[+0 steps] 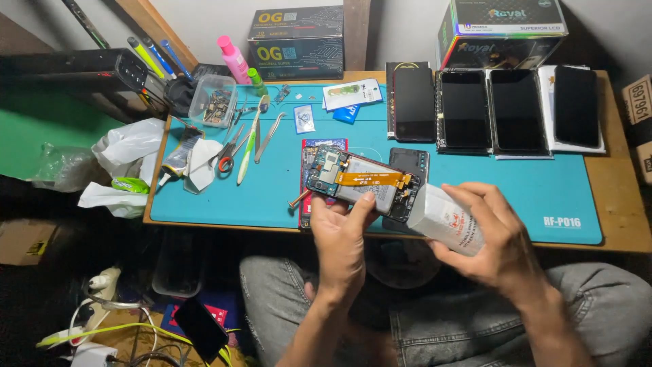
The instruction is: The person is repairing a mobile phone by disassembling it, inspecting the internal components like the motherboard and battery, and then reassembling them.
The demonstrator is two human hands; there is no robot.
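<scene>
Left hand grips the opened phone, back cover off, at the near edge of the teal mat, while the right hand is closed around a small white bottle, tilted, nozzle just beside the phone's right end.

**Wooden workbench under a teal repair mat**

A wooden table is covered almost edge to edge by a teal work mat. Along the mat's far right edge, four dark phone screens lie side by side. At the left lie scissors, tweezers, a toothbrush and a clear plastic tub of small parts. Two cardboard boxes stand at the back, beside a pink bottle. A crumpled white plastic bag hangs off the left edge.
</scene>
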